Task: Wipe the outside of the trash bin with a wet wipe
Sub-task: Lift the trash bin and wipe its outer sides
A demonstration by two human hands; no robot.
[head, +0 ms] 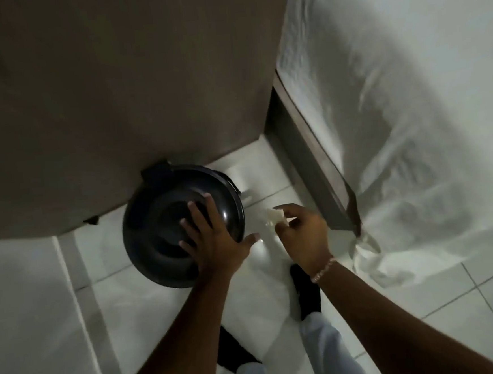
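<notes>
The trash bin [165,222], round and dark with a domed lid, stood on the white tiled floor [278,308], partly under the edge of a grey-brown cabinet [114,94]. Seen from above, it was a little to the left of the middle of the view. The left hand [211,237] lay flat on the lid, at about 4 o'clock from the lid's centre, and its fingers [195,211] were spread wide, with the thumb reaching out over the rim toward 3 o'clock. The right hand [299,235] was in the air at 3 o'clock from the bin, just beside it but not touching it. Its fingers [284,212] pinched a small crumpled wet wipe [274,217], white in colour. A beaded bracelet [324,270] was on the right wrist. At 2 o'clock a white sheet [410,115] hung down over the bed [311,164]. The person's dark shoes [305,294] stood on the floor at 6 o'clock.
</notes>
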